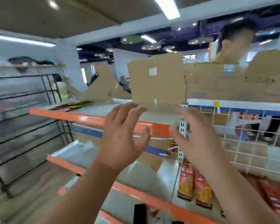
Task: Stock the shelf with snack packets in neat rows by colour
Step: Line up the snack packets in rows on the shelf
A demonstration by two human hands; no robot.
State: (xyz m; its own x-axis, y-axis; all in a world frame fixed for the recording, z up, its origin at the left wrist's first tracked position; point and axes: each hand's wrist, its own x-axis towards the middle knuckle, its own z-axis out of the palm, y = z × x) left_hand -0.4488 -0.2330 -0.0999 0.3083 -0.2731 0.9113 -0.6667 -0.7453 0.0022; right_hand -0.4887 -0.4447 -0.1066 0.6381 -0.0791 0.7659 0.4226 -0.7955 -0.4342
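The frame is motion-blurred. My left hand [122, 135] and my right hand [196, 139] are raised in front of the shelf with fingers spread, holding nothing. Just beyond the fingertips stands a brown cardboard box [157, 81] on the top shelf [90, 118], which has an orange front edge. A few flat snack packets [71, 105] lie at the left of that shelf. On the lower shelf [141, 194], red and orange snack packets [194, 183] lie in rows at the right.
More cardboard boxes [217, 81] line the top shelf to the right. A person [233, 44] stands behind them. A white wire-grid divider [242, 135] is at the right, a black wire rack [23, 123] at the left. A clear plastic bag [76, 151] lies on the middle shelf.
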